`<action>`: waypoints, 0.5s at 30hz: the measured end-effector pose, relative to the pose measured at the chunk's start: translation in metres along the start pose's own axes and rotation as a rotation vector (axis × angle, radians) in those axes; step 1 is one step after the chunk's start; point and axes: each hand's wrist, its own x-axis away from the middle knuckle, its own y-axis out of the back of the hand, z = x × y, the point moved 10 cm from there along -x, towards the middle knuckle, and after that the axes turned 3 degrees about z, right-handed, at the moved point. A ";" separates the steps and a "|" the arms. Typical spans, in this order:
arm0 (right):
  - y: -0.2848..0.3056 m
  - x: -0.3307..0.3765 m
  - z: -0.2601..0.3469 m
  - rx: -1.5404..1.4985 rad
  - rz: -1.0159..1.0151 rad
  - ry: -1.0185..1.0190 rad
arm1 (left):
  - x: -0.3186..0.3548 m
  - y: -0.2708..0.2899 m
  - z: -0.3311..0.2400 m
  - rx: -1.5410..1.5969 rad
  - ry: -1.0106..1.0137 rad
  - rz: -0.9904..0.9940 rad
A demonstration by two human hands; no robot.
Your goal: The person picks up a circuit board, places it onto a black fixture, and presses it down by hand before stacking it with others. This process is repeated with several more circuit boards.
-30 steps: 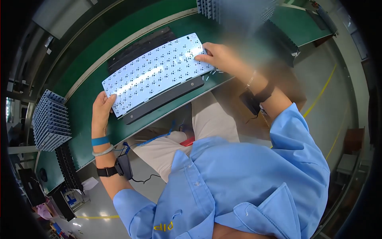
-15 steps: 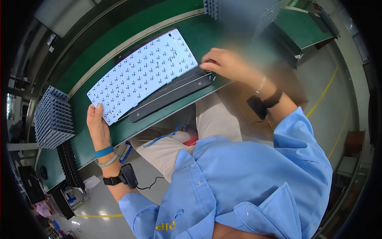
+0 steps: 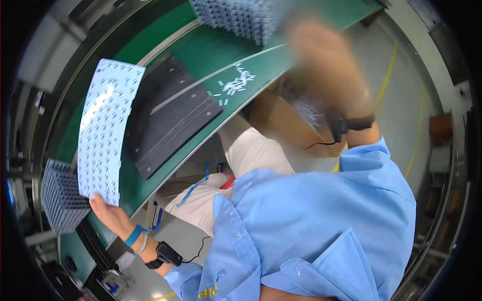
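My left hand (image 3: 111,215) grips the near end of a white keyboard circuit board (image 3: 104,125), thumb on top. The board is long and thin, dotted with rows of small dark marks, and stands tilted up off the bench. Beside it on the bench lies a flat black fixture plate (image 3: 173,113) with a thin strip across it. My right hand (image 3: 321,47) is off to the far right, smeared by motion, so its fingers cannot be made out. Small white strips (image 3: 238,83) lie scattered at the fixture's right.
A tall stack of boards (image 3: 236,20) stands at the back, another stack (image 3: 63,198) at the left. An open cardboard box (image 3: 286,120) with pale bits in it sits below the bench edge. A coiled blue cord (image 3: 196,186) hangs by my legs.
The keyboard circuit board has come off the fixture and swung left and upright in my left hand, baring the fixture. My right hand has left the board's edge and moved right and away.
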 end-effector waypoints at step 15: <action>0.206 0.175 0.015 0.841 -0.116 -0.624 | 0.000 -0.041 -0.036 -0.023 -0.118 0.136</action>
